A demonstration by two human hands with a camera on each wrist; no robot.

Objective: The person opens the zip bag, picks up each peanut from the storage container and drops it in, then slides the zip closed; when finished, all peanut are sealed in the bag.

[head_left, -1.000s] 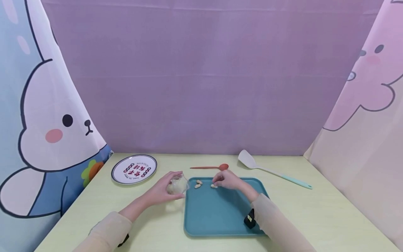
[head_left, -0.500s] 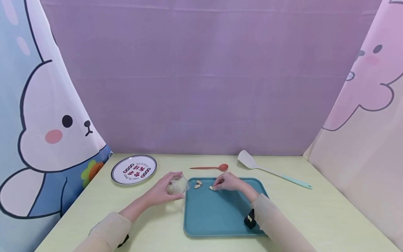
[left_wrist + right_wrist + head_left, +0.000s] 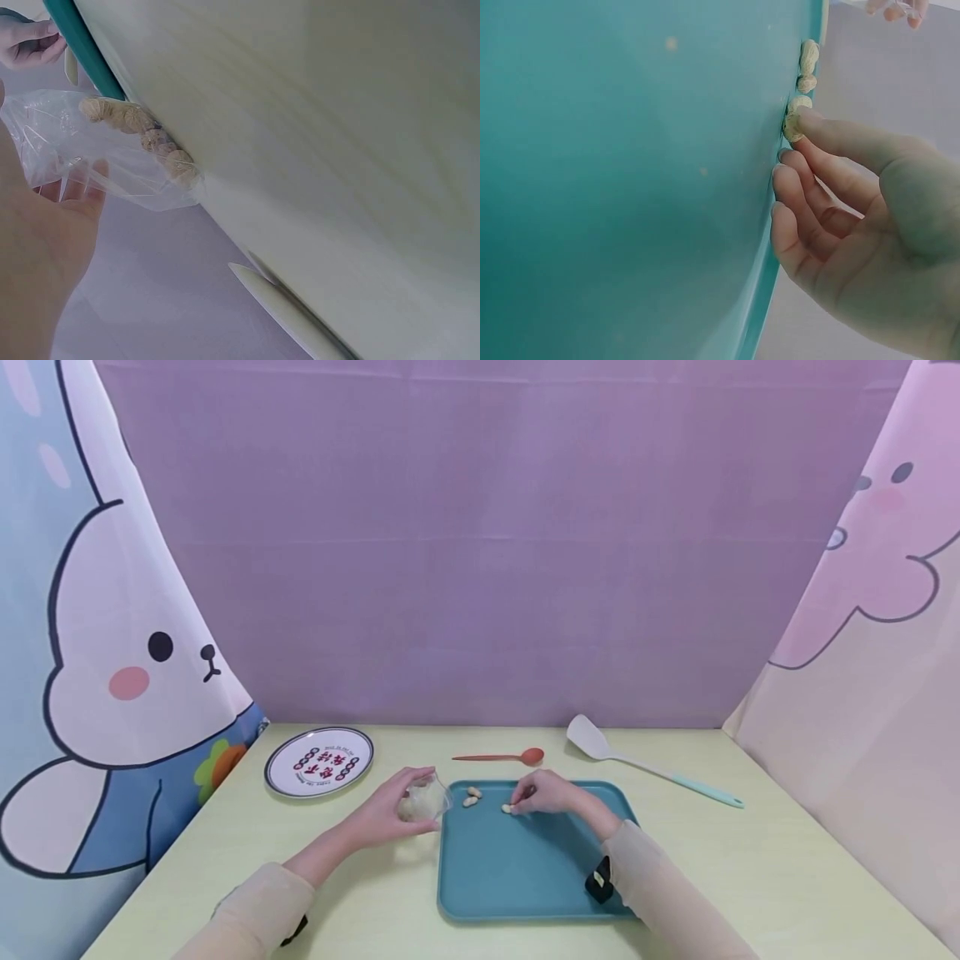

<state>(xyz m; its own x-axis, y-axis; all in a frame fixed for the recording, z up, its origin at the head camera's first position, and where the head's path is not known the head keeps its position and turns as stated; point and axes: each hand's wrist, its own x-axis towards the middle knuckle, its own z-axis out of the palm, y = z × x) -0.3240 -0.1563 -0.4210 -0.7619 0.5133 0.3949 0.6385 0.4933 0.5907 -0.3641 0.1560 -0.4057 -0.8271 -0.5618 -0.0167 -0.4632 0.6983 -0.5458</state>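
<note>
Right wrist view, upper centre: the right hand [image 3: 877,240], the nearer, pinches a peanut [image 3: 792,120] between thumb and forefinger, its long axis near vertical.

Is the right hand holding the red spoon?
No, the right hand pinches a peanut, and the red spoon lies on the table beyond the tray.

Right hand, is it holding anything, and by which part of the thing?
The right hand pinches a peanut by one end; the other end sticks out.
</note>
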